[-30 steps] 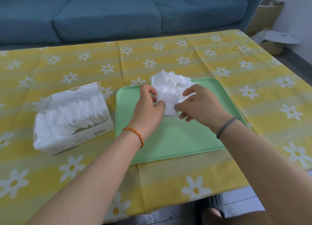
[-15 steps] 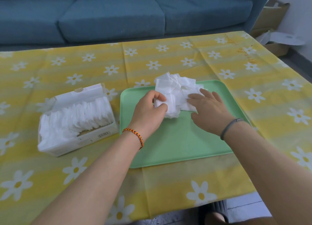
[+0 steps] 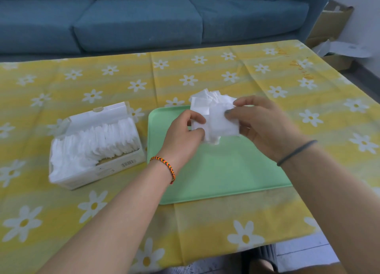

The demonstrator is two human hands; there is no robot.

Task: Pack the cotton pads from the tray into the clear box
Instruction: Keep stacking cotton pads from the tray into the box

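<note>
Head view, single entry. My left hand [image 3: 185, 134]: forearm reaching in from the lower left, woven bracelet [image 3: 164, 168] at the wrist, thumb and fingers pinched on the left edge of a small bundle of cotton pads [image 3: 223, 122]. My right hand [image 3: 261, 125]: forearm entering from the lower right, dark band [image 3: 296, 155] at the wrist, thumb and fingertips closed on the right side of the same bundle, held above the far part of the green tray [image 3: 226, 171]. More loose pads [image 3: 207, 96] show behind the bundle; I cannot tell whether they rest on the tray or belong to the held stack, since my hands cover that area. Clear box [image 3: 98, 148]: left of the tray, just beside it, lid up, packed with a row of white pads standing on edge. Both sit on a yellow daisy tablecloth [image 3: 205, 222]. Tray's far right corner hidden by my right hand. Blue sofa [image 3: 144, 23] beyond, cut off at the top; cardboard box [image 3: 331, 25] at the right edge.
</note>
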